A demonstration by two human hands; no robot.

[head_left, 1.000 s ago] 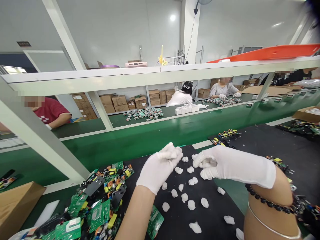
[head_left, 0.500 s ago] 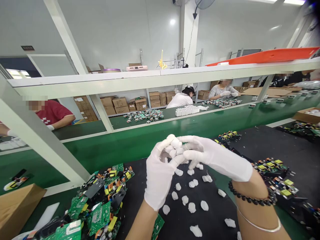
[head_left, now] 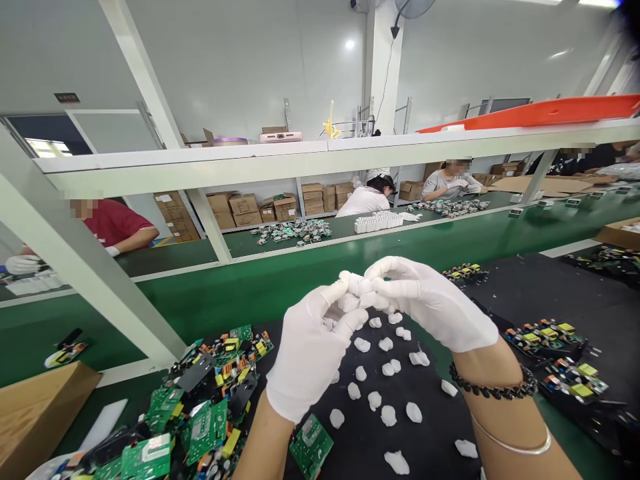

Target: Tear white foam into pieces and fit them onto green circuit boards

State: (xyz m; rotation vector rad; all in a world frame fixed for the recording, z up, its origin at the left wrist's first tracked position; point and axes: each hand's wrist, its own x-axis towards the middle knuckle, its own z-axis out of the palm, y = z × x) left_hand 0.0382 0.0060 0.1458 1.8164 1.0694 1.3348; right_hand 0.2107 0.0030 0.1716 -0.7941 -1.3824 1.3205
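Both of my hands wear white gloves and meet above a black mat (head_left: 430, 427). My left hand (head_left: 310, 347) is closed, its fingers curled round small white lumps (head_left: 350, 293). My right hand (head_left: 425, 300) pinches the same white lump at its fingertips, touching the left hand's fingers. Below them several white putty-like pieces (head_left: 387, 413) lie scattered on the mat. A black bead bracelet and a thin bangle circle my right wrist.
A heap of green circuit boards (head_left: 200, 413) lies at the left, more boards (head_left: 550, 333) at the right. A cardboard box (head_left: 35, 413) sits at the far left. A green conveyor (head_left: 280, 273) runs across; other people work beyond the white shelf frame (head_left: 300, 160).
My hands rose from the mat and came together. The right hand left the scattered pieces and now pinches at the lump held in the left hand.
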